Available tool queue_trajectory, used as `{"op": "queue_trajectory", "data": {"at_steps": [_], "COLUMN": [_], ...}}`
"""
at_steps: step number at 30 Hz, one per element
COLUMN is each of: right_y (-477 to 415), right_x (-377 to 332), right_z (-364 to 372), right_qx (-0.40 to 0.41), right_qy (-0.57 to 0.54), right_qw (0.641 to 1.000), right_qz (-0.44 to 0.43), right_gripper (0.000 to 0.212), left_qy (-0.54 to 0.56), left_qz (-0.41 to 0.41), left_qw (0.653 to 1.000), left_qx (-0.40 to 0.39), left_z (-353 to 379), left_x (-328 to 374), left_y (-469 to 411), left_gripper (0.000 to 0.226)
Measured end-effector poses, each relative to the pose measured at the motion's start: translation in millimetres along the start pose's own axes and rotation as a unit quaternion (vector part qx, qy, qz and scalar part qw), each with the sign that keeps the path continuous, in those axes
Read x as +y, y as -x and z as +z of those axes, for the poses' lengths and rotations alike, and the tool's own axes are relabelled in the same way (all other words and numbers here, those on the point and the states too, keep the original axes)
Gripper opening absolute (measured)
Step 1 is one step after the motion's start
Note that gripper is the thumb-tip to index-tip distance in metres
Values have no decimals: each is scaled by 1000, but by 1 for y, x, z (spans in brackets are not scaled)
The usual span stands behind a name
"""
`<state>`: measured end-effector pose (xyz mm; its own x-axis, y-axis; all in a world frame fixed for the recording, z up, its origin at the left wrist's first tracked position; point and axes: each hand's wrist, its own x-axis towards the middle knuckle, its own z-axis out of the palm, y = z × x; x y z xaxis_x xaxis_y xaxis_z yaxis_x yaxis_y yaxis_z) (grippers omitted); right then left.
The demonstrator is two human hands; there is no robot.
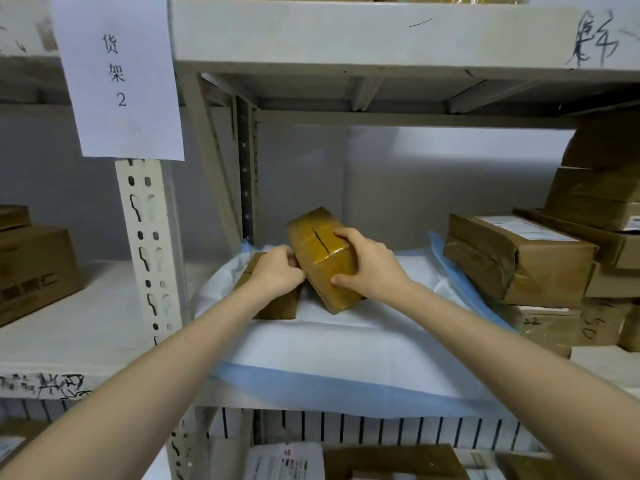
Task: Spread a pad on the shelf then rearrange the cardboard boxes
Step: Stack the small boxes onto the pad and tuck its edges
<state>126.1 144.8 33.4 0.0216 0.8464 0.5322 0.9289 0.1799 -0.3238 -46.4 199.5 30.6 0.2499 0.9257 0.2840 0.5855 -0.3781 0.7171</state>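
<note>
Gray metal shelf point(346, 32), paper sign point(117, 74) at left. Soft white pad point(346, 344), blue edge, lay spread on shelf. Left hand point(277, 271) curled on small brown box point(277, 306). Right hand point(370, 265) squeezed shiny taped box point(318, 251), tilted on pad. Brown box stack point(519, 258) sat at right.

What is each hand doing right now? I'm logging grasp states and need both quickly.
Left hand: closed on the small brown box lying on the pad.
Right hand: closed on the tilted taped box.

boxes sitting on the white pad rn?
2: taped box tilted in the right hand, brown box under the left hand. Others may be hidden.
</note>
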Motion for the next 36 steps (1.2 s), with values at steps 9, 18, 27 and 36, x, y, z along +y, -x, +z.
{"op": "queue_trajectory", "data": {"at_steps": [9, 18, 27, 36], "right_y": [12, 13, 11, 11], "right_x": [7, 3, 3, -1], "right_z": [-15, -6, 5, -7], "right_qx": [78, 57, 49, 10], "right_qy": [-234, -191, -131, -217], "right_qw": [966, 980, 990, 963], "right_qz": [76, 19, 9, 158], "right_gripper": [53, 41, 47, 78], "left_qy": [194, 199, 46, 161], "left_qz": [67, -32, 71, 52], "left_qw": [974, 969, 989, 981], "left_qx": [96, 142, 121, 93], "left_z": [2, 3, 5, 10], "left_x": [15, 16, 11, 22], "left_y": [7, 0, -1, 1], "left_gripper": [30, 36, 45, 32]}}
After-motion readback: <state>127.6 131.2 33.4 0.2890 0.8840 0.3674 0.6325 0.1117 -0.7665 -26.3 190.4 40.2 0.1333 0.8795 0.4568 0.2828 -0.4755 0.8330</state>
